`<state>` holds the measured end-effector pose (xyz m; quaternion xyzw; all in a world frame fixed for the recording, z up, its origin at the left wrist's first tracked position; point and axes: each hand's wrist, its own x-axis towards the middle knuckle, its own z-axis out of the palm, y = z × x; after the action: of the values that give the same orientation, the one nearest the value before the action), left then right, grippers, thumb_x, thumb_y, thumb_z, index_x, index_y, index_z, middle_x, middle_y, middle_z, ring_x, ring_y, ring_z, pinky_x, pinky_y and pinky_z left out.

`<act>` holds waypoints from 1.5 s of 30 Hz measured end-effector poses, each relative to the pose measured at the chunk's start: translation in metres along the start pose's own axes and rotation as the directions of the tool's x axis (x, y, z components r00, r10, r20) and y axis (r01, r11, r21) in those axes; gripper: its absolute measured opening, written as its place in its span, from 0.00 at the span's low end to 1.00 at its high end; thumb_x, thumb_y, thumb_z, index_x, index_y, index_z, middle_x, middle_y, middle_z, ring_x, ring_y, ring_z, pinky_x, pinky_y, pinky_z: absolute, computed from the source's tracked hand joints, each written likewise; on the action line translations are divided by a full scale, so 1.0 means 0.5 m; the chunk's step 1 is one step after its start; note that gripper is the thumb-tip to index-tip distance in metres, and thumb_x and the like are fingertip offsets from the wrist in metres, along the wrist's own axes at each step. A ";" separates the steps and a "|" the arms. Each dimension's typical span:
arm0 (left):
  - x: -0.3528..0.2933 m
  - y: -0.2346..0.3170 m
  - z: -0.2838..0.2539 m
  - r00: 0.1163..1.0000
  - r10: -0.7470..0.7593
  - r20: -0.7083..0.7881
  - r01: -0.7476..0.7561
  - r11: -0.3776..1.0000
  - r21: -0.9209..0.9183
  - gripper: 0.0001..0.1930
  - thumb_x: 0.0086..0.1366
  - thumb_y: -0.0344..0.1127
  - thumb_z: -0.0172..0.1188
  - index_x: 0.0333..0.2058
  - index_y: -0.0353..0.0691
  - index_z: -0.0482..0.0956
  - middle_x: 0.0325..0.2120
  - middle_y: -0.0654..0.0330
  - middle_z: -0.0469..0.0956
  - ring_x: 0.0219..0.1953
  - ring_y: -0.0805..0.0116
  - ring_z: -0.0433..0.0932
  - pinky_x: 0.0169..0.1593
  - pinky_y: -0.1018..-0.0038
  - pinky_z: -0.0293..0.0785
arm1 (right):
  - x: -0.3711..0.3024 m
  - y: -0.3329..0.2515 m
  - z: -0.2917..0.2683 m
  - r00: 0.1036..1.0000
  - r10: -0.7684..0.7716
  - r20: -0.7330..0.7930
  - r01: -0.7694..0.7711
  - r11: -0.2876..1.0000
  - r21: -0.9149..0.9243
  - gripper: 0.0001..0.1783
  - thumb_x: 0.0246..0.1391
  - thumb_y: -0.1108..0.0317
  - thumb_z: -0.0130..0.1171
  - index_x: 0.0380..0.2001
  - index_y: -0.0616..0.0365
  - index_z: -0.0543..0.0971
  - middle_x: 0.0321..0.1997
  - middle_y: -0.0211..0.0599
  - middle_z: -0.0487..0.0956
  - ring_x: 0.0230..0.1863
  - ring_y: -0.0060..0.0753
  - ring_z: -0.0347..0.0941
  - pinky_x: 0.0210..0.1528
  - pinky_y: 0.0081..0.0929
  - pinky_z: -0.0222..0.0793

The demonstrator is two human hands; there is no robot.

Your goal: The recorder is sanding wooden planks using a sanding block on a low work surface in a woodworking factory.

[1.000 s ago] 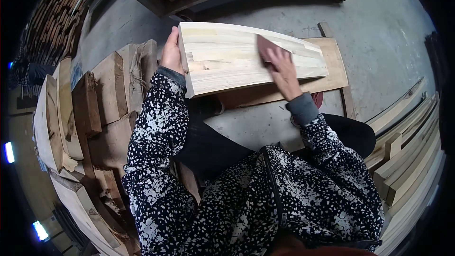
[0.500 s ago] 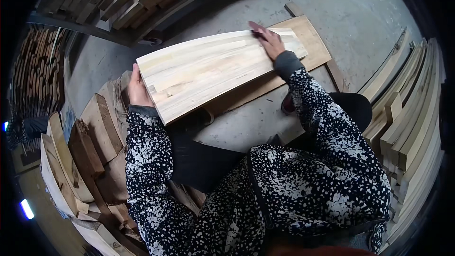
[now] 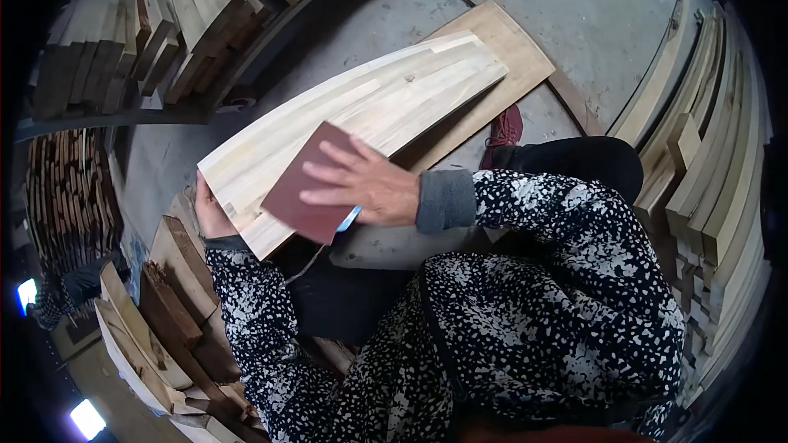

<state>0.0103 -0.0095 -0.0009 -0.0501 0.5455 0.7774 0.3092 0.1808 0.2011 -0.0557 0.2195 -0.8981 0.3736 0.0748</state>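
A pale wooden board (image 3: 419, 82), made of glued strips, slants across in front of me. My left hand (image 3: 212, 209) is closed around its near left end, fingers partly hidden behind the edge. A dark red sheet of sandpaper (image 3: 300, 189) lies over the near left part of the board, its lower corner reaching past the edge. Flat on top of the sheet is my right hand (image 3: 365, 189), open with its fingers spread and slightly blurred. Something small and blue (image 3: 350, 218) shows below this hand; I cannot make out its kind.
Beneath the board's far end lies a wider wooden panel (image 3: 513, 49), across a dark wood strip (image 3: 574, 102). Stacked planks (image 3: 698, 213) line the right side. A loaded rack (image 3: 197, 16) stands at the far left, and rough offcuts (image 3: 180, 271) lie beside my left arm.
My right hand has come from the board's far edge toward me and left, bringing the sandpaper, now flat under the palm. The board's near end sits lower and further left in view.
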 end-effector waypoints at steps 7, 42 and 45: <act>-0.005 0.001 0.031 1.000 0.006 -0.016 -0.006 1.000 0.030 0.24 0.63 0.48 0.36 0.46 0.34 0.65 0.45 0.53 0.68 0.45 0.58 0.69 0.48 0.66 0.66 | -0.342 0.539 0.043 0.692 0.594 -0.411 -0.700 0.692 -0.178 0.25 0.52 0.56 0.43 0.54 0.46 0.60 0.59 0.46 0.56 0.60 0.56 0.46 0.60 0.44 0.36; -0.025 0.034 -0.085 0.961 0.182 -0.207 -0.089 0.917 0.389 0.19 0.63 0.38 0.36 0.50 0.34 0.61 0.47 0.54 0.67 0.45 0.62 0.69 0.48 0.69 0.66 | -0.085 0.425 -0.015 0.892 0.358 -0.276 -0.391 0.918 -0.072 0.30 0.48 0.59 0.49 0.56 0.37 0.57 0.62 0.40 0.52 0.63 0.51 0.37 0.61 0.50 0.29; -0.022 0.037 -0.095 0.956 0.246 -0.157 -0.142 0.862 0.486 0.19 0.63 0.38 0.36 0.50 0.35 0.61 0.47 0.54 0.66 0.46 0.62 0.68 0.49 0.69 0.65 | -0.083 0.413 -0.033 0.944 0.264 -0.201 -0.282 0.957 -0.068 0.31 0.47 0.62 0.50 0.56 0.37 0.56 0.62 0.40 0.50 0.64 0.49 0.36 0.62 0.49 0.28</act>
<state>-0.0028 -0.0597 -0.0002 -0.0012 0.7496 0.6393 0.1713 0.1245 0.3558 -0.1879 0.0527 -0.9256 0.3559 0.1178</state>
